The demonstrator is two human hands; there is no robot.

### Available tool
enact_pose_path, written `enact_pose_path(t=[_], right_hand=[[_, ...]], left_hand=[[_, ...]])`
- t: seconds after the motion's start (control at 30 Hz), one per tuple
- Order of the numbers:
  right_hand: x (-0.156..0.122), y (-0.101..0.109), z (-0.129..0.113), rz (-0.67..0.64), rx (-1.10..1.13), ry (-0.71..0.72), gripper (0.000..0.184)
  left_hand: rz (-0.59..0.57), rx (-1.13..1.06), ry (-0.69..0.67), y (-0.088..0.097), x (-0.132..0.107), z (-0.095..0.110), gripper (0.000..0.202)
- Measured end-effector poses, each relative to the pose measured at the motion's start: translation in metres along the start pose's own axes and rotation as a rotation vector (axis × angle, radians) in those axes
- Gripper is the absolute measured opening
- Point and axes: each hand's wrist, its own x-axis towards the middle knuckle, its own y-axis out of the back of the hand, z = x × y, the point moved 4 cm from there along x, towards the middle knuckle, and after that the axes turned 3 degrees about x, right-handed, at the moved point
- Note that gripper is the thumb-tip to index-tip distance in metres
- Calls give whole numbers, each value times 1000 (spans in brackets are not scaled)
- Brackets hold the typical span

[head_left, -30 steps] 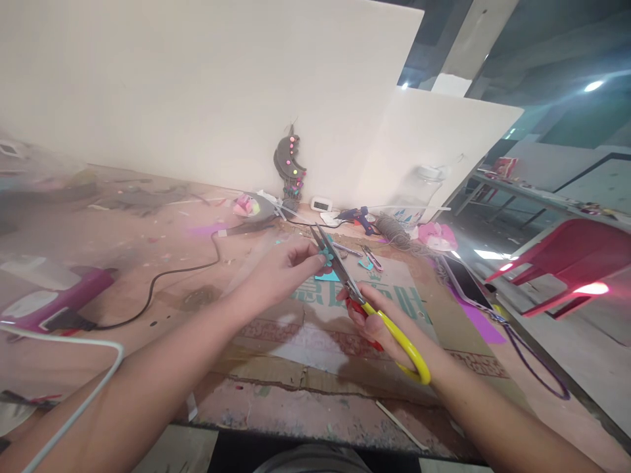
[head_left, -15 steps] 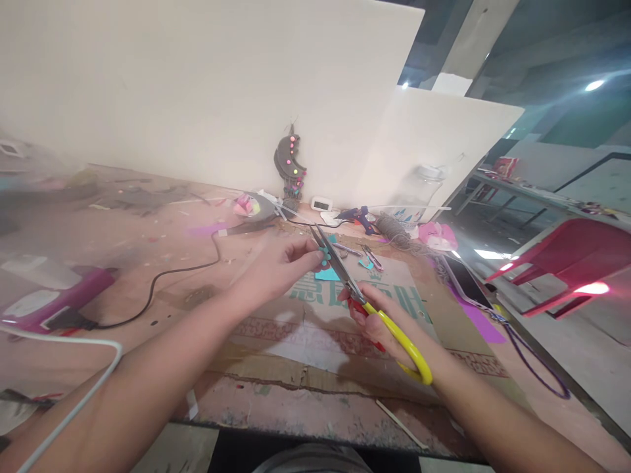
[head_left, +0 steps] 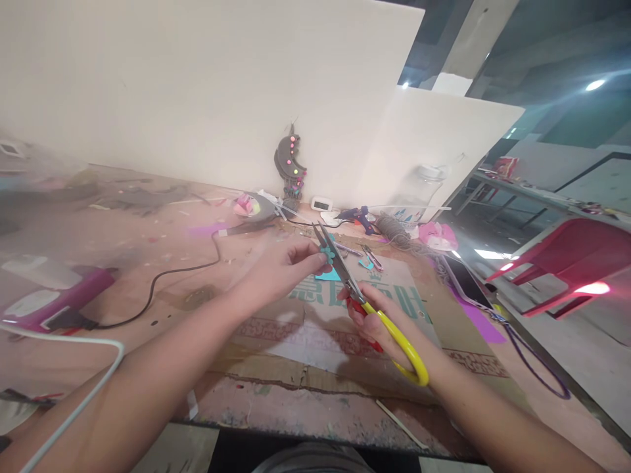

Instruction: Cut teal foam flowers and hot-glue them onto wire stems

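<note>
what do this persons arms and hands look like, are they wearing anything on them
The left hand and right hand are bare: no gloves, no rings that I can make out. The left forearm and right forearm are bare too, with no sleeve, watch or wristband in view.

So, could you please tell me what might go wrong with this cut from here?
1. The blades of the scissors sit right beside the fingertips of the left hand, which pinch the teal piece; a slip could nick them.
2. The teal piece is small and held in the air, so it may twist and the cut wander.
</note>
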Motion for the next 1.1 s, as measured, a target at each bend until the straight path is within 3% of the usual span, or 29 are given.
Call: enact_pose_path(t=[0.6,0.8,1.1], right_hand=[[4,11,3,-13,-106,-4,74],[3,11,14,19,-58,74,70],[1,9,12,-55,-57,11,77]], left_hand=[[17,-23,0,6,-1,8,22],[47,13,-22,6,-1,10,21],[101,83,-5,8,-2,13,20]])
